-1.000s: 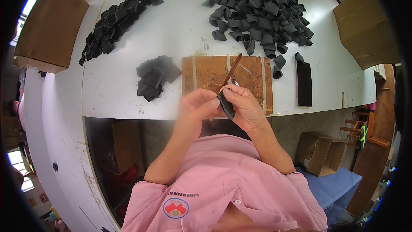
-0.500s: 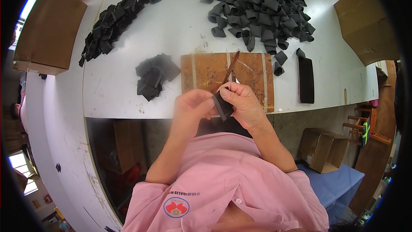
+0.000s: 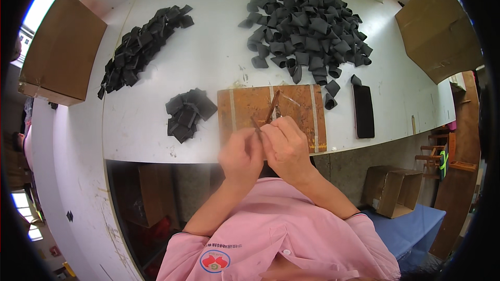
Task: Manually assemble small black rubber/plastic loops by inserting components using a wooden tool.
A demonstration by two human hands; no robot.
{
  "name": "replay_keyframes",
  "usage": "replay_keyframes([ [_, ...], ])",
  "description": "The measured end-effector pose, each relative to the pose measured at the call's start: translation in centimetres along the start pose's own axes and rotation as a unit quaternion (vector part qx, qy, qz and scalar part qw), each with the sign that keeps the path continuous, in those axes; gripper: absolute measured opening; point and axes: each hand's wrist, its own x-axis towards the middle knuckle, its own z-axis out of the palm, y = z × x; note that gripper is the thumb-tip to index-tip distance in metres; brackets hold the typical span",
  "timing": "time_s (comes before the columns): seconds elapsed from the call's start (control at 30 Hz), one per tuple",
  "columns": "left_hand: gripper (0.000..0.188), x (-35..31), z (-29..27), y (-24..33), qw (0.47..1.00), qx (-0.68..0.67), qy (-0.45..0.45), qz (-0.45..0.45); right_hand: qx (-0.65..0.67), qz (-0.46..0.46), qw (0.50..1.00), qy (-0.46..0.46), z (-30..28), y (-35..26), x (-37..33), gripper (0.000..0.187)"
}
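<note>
Both of my hands meet over the near edge of a worn wooden board. A small black fabric piece is pinched between them, seen nearly edge-on, so its face is mostly hidden. My left hand is closed on it, a little blurred. My right hand grips it from the other side with fingers curled. Just beyond the fingertips, a slim brown tool lies on the board; its kind is unclear. Left of the board rests a small pile of flat black fabric pieces.
At the far right is a large heap of black fabric loops; a long row of folded black pieces lies far left. A dark phone sits right of the board. Cardboard boxes flank the white table; an open carton stands below right.
My hands have turned the black fabric piece from face-on to nearly edge-on and drawn closer together. The table scene sits lower in the picture.
</note>
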Motion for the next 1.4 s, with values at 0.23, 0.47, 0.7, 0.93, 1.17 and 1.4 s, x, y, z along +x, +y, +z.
replay_keyframes([
  [0.23, 0.013, 2.3, -1.4, 2.4, 0.689, -0.600, -0.034, -0.405, 0.107, 0.146, 0.983, 0.041, -1.3, 0.4, 0.3, 0.009],
  [0.47, 0.015, 2.1, 0.2, 2.5, 0.998, -0.061, 0.022, 0.017, 0.766, 0.396, 0.498, -0.094, -2.9, 1.1, 0.8, 0.013],
  [0.7, 0.016, 6.5, -1.8, 3.3, 0.531, -0.771, -0.126, -0.329, 0.481, 0.258, 0.824, -0.153, -5.9, 0.5, 6.0, 0.023],
  [0.93, 0.014, 7.0, -1.7, 2.0, 0.615, -0.676, -0.102, -0.393, 0.591, 0.285, 0.724, -0.213, -3.1, 3.0, 6.2, 0.022],
  [1.17, 0.033, 7.5, -1.1, 3.2, 0.942, -0.323, -0.044, -0.081, 0.217, 0.116, 0.969, -0.004, -4.1, 1.3, 6.0, 0.023],
  [1.4, 0.015, 7.9, -1.5, 3.7, 0.901, -0.422, -0.099, -0.002, 0.102, -0.040, 0.994, 0.025, -4.9, -0.4, 5.4, 0.037],
])
